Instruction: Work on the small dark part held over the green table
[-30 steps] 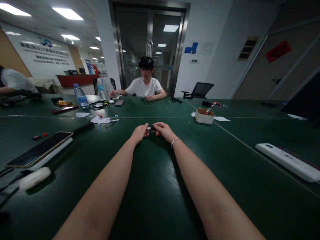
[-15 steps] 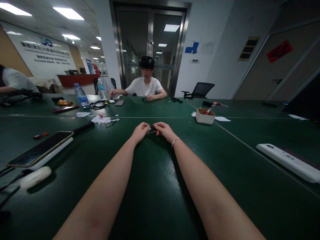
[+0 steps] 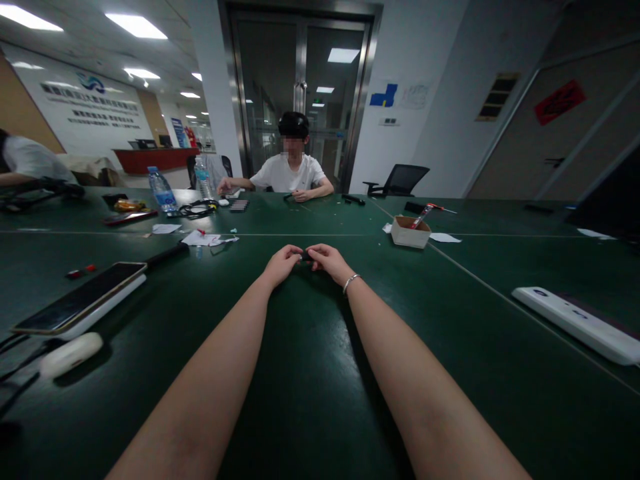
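My two hands meet at the middle of the green table (image 3: pixel 310 347), fingertips facing each other. Between them is a small black object (image 3: pixel 306 256), too small and too covered by fingers to name. My right hand (image 3: pixel 327 261) pinches it between thumb and fingers; a silver bracelet (image 3: pixel 351 283) circles that wrist. My left hand (image 3: pixel 281 264) is closed in a pinch, its fingertips at the object's left end, where a small light bit shows. Whether the light bit is a separate part I cannot tell.
To the left lie a phone (image 3: pixel 85 297) on a white block and a white rounded device (image 3: pixel 71 355). Farther off are paper scraps (image 3: pixel 201 239), a coiled black cable (image 3: pixel 199 209) and water bottles (image 3: pixel 163 190). A small box (image 3: pixel 411 232) stands right, a white device (image 3: pixel 575 323) nearer. A person (image 3: pixel 294 170) sits opposite.
My left fingertips have shifted slightly right, closer to my right hand, and less of the light bit shows between them. The rest looks the same.
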